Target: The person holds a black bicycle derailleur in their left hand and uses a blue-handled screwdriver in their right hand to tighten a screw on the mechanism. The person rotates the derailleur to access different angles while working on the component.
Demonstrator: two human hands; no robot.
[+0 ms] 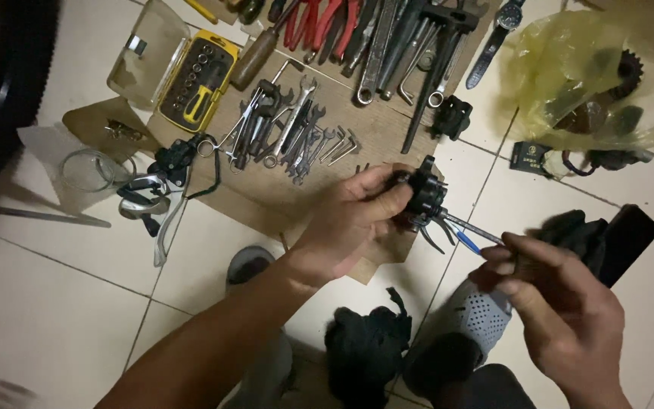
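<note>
- Closest to the lens, the right hand (562,303) is curled shut around the handle of a screwdriver (472,229), its shaft pointing up-left into the part.
- Left hand (353,220) wraps its fingers about a small black bike component (424,195), held in the air above the cardboard sheet (266,201).
- I judge the tip could slip off and jab the left fingers, since the part is only hand-held.
- Black rags (365,344) and sandalled feet crowd the near floor.
- Farther off, spanners (289,125), pliers (323,23) and a yellow bit set (194,79) line the cardboard; bare tile lies open at the left.
</note>
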